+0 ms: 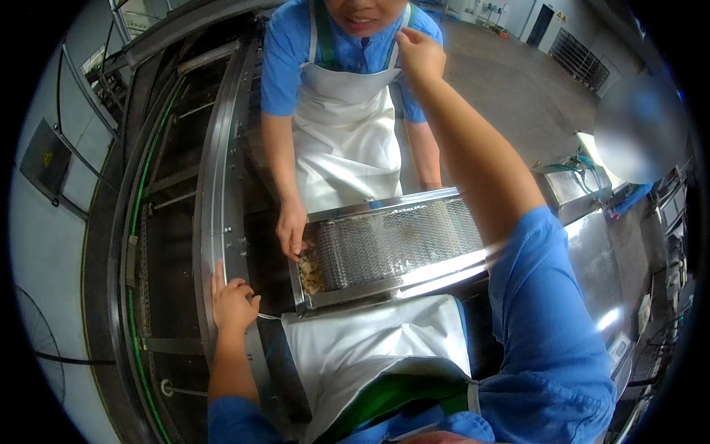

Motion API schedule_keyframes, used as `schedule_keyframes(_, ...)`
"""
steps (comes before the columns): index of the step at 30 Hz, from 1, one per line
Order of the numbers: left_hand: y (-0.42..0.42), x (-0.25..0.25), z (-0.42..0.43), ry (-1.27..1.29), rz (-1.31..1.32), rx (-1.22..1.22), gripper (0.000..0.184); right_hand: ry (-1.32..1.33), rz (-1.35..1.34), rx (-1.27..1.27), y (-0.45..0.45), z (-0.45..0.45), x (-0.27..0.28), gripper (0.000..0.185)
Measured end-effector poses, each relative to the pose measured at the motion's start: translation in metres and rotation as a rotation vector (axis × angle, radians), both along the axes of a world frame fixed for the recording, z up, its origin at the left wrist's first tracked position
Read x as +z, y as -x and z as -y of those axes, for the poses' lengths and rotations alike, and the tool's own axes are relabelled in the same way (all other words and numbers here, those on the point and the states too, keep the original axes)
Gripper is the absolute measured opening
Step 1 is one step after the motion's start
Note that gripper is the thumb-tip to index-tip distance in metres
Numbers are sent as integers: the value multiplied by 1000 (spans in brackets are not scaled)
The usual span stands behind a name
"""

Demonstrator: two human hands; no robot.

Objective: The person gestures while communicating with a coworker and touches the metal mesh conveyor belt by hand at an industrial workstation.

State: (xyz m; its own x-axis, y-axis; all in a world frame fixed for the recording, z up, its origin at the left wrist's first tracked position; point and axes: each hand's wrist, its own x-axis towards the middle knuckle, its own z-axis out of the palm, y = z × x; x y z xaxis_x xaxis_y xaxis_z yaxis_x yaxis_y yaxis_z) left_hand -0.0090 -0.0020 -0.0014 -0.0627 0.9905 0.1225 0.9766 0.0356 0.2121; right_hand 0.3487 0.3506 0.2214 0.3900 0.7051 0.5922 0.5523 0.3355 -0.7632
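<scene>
My left hand [235, 303] rests on the long metal rail [226, 244] at the left, one finger stretched along it and the others bent; nothing shows in its grasp. My right hand [423, 58] is raised in front of the other person's shoulder, its fingers drawn together. Whatever it may hold is hidden. Below my right forearm lies a metal-framed mesh conveyor belt [399, 240], partly covered by that arm. Yellowish-brown pieces [311, 275] are gathered at its left end. A co-worker's hand [292, 228] reaches down to those pieces.
Facing me across the mesh belt stands a co-worker in a white apron [346, 133]. A larger conveyor frame with a green edge strip [140, 203] runs along the left. A metal box with tubes [573, 181] stands to the right, and the grey floor [503, 81] stretches behind.
</scene>
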Motion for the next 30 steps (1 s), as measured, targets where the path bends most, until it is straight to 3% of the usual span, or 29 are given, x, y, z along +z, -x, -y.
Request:
schedule_keyframes(9, -3, 5, -1, 17, 1, 16, 11, 14, 174, -51, 5, -16, 20, 30)
schedule_keyframes(30, -1, 4, -1, 10, 25, 15, 9, -62, 13, -48, 14, -22, 20, 28)
